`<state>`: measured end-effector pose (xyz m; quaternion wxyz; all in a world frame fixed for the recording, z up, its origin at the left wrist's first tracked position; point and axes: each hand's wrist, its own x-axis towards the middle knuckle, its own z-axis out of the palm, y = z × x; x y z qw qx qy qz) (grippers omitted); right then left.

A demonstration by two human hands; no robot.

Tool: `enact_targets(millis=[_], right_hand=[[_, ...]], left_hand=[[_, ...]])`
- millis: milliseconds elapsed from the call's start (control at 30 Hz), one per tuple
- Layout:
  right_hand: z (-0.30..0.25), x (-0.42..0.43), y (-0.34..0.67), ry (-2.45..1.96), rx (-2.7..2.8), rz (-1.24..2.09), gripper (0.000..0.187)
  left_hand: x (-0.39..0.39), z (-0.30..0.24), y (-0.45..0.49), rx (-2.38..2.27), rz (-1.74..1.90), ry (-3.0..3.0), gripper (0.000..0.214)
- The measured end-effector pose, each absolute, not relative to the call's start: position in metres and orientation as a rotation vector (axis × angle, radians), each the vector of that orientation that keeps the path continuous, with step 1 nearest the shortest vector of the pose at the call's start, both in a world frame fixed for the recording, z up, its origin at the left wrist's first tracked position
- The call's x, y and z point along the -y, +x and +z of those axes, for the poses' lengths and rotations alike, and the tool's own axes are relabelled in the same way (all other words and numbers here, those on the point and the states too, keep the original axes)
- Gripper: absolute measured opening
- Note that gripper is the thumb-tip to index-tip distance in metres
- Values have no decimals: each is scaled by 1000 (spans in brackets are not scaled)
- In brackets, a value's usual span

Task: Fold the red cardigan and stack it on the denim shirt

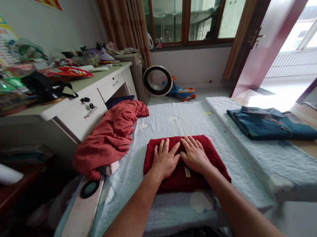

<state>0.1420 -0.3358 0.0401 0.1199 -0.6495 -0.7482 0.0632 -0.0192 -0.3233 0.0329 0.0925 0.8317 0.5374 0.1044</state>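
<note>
A folded dark red garment (209, 154) lies on the pale blue quilted bed cover (188, 117) in front of me. My left hand (164, 159) rests flat on its left half, fingers stretched out. My right hand (193, 154) lies flat beside it on the right half, fingers also stretched; the index fingers nearly touch. A small white tag (187, 172) shows on the garment between my wrists. Neither hand holds anything.
A crumpled rust-red cloth (110, 136) is heaped at the bed's left edge. A folded blue garment (270, 124) lies at the right. A cluttered white desk (78, 107) stands left, a fan (157, 80) and toy by the window, and a wooden door (261, 26) stands open right.
</note>
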Motion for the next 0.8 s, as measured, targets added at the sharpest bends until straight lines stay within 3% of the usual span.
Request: enact_targets(millis=[133,300,800], right_hand=[[51,330,150,-1866,2238,286,57],[68,314,158,-1711,2308,312,41],[45,312,148,-1831,2250,114,50]], left_hand=[[323,34,-19,-1584,301,2469,51],[325,36,-20,-1560,294,2488,54],[326,36,-19,-1557,272,2516,54]])
